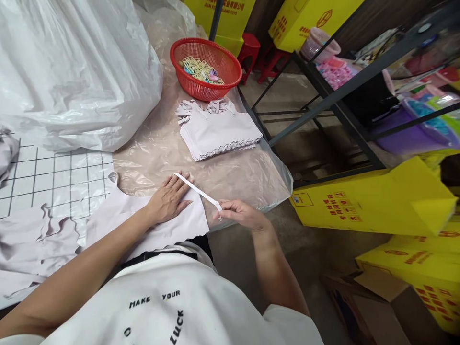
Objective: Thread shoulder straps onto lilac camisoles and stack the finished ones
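A pale lilac-grey camisole (143, 229) lies spread at the table's near edge, its lower hem wavy. Flat on its upper right part rests my left hand (171, 197), fingers stretched out and pressing on the cloth. A thin pale shoulder strap (199, 192) runs taut from beside those fingertips to my right hand (240, 213), which pinches its far end between thumb and fingers. Another strap loop (114, 179) stands up at the camisole's left. Behind my hands sits a neat stack of folded camisoles (221, 132), their straps bunched on the far side.
A red plastic basket (204, 93) with small plastic pieces stands behind the stack. At left are a large white plastic bag (82, 76) and loose garments (32, 244). A dark metal rack (323, 108) and yellow boxes (370, 201) stand beyond the table's right edge.
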A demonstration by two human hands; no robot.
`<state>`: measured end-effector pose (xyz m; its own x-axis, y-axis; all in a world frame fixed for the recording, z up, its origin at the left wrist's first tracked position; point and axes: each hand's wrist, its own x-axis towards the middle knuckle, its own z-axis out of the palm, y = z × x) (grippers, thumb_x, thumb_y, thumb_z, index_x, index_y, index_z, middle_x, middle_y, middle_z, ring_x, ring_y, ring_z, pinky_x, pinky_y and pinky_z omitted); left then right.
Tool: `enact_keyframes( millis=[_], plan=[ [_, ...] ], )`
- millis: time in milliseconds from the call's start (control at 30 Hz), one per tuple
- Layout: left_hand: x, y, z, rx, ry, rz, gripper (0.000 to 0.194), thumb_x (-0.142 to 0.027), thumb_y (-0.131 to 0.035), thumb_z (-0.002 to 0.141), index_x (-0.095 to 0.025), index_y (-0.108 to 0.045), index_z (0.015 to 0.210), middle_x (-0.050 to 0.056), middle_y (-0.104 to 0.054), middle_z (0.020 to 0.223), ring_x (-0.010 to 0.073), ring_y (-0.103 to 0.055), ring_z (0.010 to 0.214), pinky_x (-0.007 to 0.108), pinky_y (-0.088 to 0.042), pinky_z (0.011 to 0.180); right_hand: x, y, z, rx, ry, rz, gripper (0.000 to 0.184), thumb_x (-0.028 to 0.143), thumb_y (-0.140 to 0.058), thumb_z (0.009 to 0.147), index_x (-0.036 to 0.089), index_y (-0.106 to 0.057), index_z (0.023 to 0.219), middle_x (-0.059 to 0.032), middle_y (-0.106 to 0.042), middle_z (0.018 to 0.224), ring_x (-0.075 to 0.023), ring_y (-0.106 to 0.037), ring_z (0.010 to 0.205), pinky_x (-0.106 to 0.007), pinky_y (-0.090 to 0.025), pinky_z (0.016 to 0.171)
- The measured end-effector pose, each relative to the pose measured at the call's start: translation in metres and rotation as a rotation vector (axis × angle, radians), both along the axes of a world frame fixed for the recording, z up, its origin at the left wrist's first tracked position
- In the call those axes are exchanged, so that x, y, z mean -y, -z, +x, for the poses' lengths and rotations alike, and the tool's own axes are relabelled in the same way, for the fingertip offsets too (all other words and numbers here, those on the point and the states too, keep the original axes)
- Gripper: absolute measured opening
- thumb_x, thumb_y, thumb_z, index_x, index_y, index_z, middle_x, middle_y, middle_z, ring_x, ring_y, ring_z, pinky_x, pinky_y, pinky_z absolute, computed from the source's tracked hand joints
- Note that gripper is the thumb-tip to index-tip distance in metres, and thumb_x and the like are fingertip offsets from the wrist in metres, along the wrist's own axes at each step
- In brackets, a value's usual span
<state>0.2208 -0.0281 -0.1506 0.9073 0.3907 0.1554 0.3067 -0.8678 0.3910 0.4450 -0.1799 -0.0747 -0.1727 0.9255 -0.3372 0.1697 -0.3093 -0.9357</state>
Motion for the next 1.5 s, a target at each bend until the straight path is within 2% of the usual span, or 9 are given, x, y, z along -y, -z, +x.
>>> enact_keyframes(
  millis=[100, 200, 367, 567, 767, 1000, 1200, 1367, 1500],
  plan=[
    [-0.005, -0.009, 0.0, 0.034, 0.019, -0.061, 0.05, -0.039, -0.04, 0.099, -0.016, -0.051, 0.142, 0.015, -0.044, 0.153, 0.0334, -0.035, 0.144, 0.055, -0.032, 0.116, -0.009, 0.009, -0.007, -0.11, 0.182, -0.005, 0.034, 0.05, -0.068, 0.082, 0.017, -0.075, 0.085, 0.0023, -0.048, 0.071, -0.0086, -0.04, 0.061, -0.022, -0.037, 0.057],
    [-0.014, -0.026, -0.009, 0.095, 0.049, -0.152, 0.04, -0.028, -0.034, 0.1, -0.017, -0.065, 0.123, 0.013, -0.061, 0.135, 0.0273, -0.05, 0.132, 0.047, -0.042, 0.111, -0.026, 0.011, -0.014, -0.235, 0.373, -0.003, 0.036, 0.053, -0.074, 0.075, 0.018, -0.071, 0.086, 0.0053, -0.041, 0.062, -0.0069, -0.034, 0.053, -0.019, -0.027, 0.044],
    [-0.02, -0.047, -0.04, 0.123, -0.16, -0.227, 0.031, -0.029, -0.04, 0.098, -0.017, -0.068, 0.103, 0.01, -0.07, 0.101, 0.0223, -0.063, 0.093, 0.038, -0.051, 0.086, -0.062, 0.01, -0.032, -0.341, 0.596, 0.132, 0.033, 0.046, -0.078, 0.07, 0.022, -0.065, 0.09, 0.0046, -0.05, 0.067, -0.008, -0.046, 0.06, -0.018, -0.04, 0.049],
    [0.003, -0.039, -0.054, 0.005, -0.185, -0.235, 0.017, -0.033, -0.061, 0.089, -0.016, -0.063, 0.089, 0.007, -0.063, 0.083, 0.0213, -0.055, 0.08, 0.034, -0.044, 0.073, -0.089, 0.042, -0.066, -0.328, 0.434, 0.03, 0.041, 0.052, -0.079, 0.065, 0.02, -0.061, 0.084, 0.0032, -0.059, 0.071, -0.0084, -0.056, 0.06, -0.019, -0.048, 0.051],
    [0.014, -0.036, -0.044, -0.036, -0.242, -0.274, 0.01, -0.021, -0.062, 0.086, -0.017, -0.058, 0.078, 0.007, -0.062, 0.082, 0.0227, -0.054, 0.083, 0.034, -0.041, 0.074, -0.092, 0.064, -0.074, -0.24, 0.371, 0.003, 0.043, 0.052, -0.079, 0.066, 0.019, -0.058, 0.082, 0.0036, -0.062, 0.07, -0.0072, -0.058, 0.055, -0.019, -0.05, 0.05],
    [0.012, -0.033, -0.045, -0.006, -0.27, -0.374, 0.006, -0.02, -0.058, 0.088, -0.017, -0.063, 0.087, 0.005, -0.065, 0.079, 0.0208, -0.057, 0.079, 0.034, -0.042, 0.075, -0.09, 0.066, -0.076, -0.139, 0.29, 0.006, 0.037, 0.048, -0.077, 0.07, 0.02, -0.058, 0.083, 0.0023, -0.062, 0.073, -0.0112, -0.062, 0.063, -0.023, -0.053, 0.054],
    [0.013, -0.029, -0.044, 0.019, -0.31, -0.436, 0.01, -0.02, -0.06, 0.087, -0.018, -0.069, 0.088, 0.005, -0.068, 0.079, 0.0218, -0.06, 0.082, 0.036, -0.042, 0.078, -0.088, 0.054, -0.07, 0.127, 0.123, 0.247, 0.02, 0.039, -0.067, 0.083, 0.019, -0.063, 0.082, -0.0016, -0.062, 0.078, -0.0142, -0.06, 0.073, -0.026, -0.052, 0.065],
    [0.015, -0.026, -0.045, 0.071, -0.322, -0.462, 0.014, -0.023, -0.058, 0.089, -0.019, -0.071, 0.085, 0.005, -0.069, 0.079, 0.0214, -0.06, 0.082, 0.036, -0.042, 0.078, -0.087, 0.048, -0.061, 0.224, -0.016, 0.318, 0.019, 0.036, -0.067, 0.085, 0.019, -0.064, 0.077, -0.0032, -0.064, 0.079, -0.0165, -0.06, 0.075, -0.03, -0.051, 0.071],
    [0.015, -0.025, -0.044, 0.076, -0.328, -0.476, 0.016, -0.025, -0.058, 0.089, -0.019, -0.071, 0.083, 0.006, -0.069, 0.078, 0.0214, -0.06, 0.083, 0.036, -0.042, 0.078, -0.085, 0.048, -0.059, 0.232, -0.039, 0.354, 0.021, 0.038, -0.068, 0.085, 0.019, -0.065, 0.077, -0.0035, -0.064, 0.079, -0.0174, -0.06, 0.075, -0.031, -0.049, 0.071]
  ],
)
